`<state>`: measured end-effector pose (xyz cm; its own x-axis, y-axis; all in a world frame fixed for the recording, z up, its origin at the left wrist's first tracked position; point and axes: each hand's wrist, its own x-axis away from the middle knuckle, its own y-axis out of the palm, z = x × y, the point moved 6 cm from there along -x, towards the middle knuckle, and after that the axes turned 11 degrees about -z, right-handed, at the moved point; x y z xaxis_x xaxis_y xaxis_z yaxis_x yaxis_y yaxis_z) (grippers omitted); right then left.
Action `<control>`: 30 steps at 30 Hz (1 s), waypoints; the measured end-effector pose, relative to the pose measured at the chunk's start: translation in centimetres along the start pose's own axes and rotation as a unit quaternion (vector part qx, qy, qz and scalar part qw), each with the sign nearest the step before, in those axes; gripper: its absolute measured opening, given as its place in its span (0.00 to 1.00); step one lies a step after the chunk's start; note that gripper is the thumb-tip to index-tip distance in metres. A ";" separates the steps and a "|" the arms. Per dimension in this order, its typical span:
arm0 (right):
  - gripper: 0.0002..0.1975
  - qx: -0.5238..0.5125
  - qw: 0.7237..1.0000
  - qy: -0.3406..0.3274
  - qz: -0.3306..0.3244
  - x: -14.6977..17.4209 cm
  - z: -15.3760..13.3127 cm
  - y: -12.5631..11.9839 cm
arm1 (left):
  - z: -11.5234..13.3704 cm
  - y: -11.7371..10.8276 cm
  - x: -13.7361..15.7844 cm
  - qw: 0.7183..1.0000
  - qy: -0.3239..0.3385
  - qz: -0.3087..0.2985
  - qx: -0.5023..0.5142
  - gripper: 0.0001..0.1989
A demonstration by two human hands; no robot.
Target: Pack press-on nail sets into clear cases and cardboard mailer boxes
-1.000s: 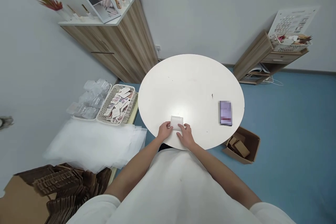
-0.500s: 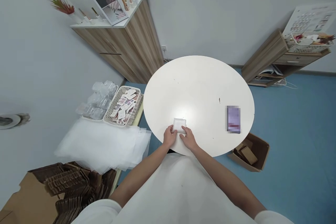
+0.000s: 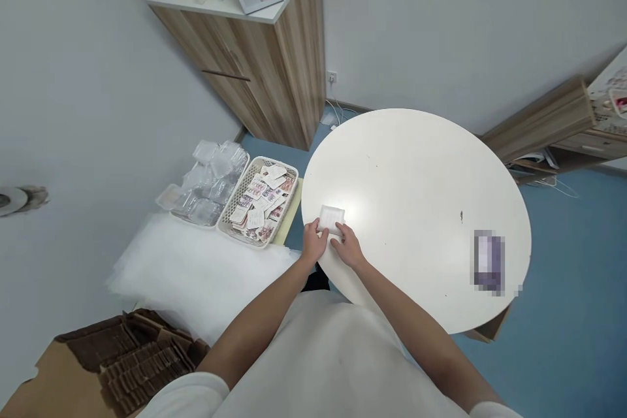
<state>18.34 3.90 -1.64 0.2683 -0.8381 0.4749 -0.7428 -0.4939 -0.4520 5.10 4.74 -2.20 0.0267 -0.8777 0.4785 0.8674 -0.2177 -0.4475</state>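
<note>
At the near left edge of the round white table point(image 3: 416, 170), a small, squarish packet in white, translucent wrapping point(image 3: 332, 217) lies between my two hands. My left hand point(image 3: 313, 243) grips its left near corner, fingers bent around the side. On the right near corner, the thumb and fingers of my right hand point(image 3: 349, 248) close on the packet. What is inside the wrapping cannot be made out.
Left of the table are a basket of printed cards point(image 3: 264, 204), clear plastic boxes point(image 3: 208, 176), white translucent sheets point(image 3: 191, 274) and folded brown cardboard point(image 3: 142, 359). A blurred purple item point(image 3: 488, 261) lies on the table's right. A wooden cabinet point(image 3: 245, 72) stands behind; a cardboard box point(image 3: 490, 325) is partly under the table.
The view has swung left, so the table and purple item appear further right. Both hands stay on the white packet, which now sits nearer the table's left edge in view.
</note>
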 end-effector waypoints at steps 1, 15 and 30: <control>0.28 0.000 1.000 -0.001 0.002 -1.0 -0.7 0.2 | 0.0 -0.9 -0.8 1.000 0.009 0.005 -0.002 0.25; 0.30 0.017 1.000 -0.004 0.007 -5.8 -4.8 -0.2 | 1.2 -4.6 -4.6 0.994 0.090 0.021 -0.060 0.26; 0.37 0.038 0.998 -0.042 -0.025 -2.2 -1.7 0.3 | -0.1 -3.3 0.5 0.995 0.058 0.075 -0.022 0.25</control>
<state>16.45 6.03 -1.51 0.3563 -0.8271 0.4347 -0.6793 -0.5487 -0.4872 2.15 4.99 -0.58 0.0951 -0.9443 0.3149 0.8355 -0.0963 -0.5410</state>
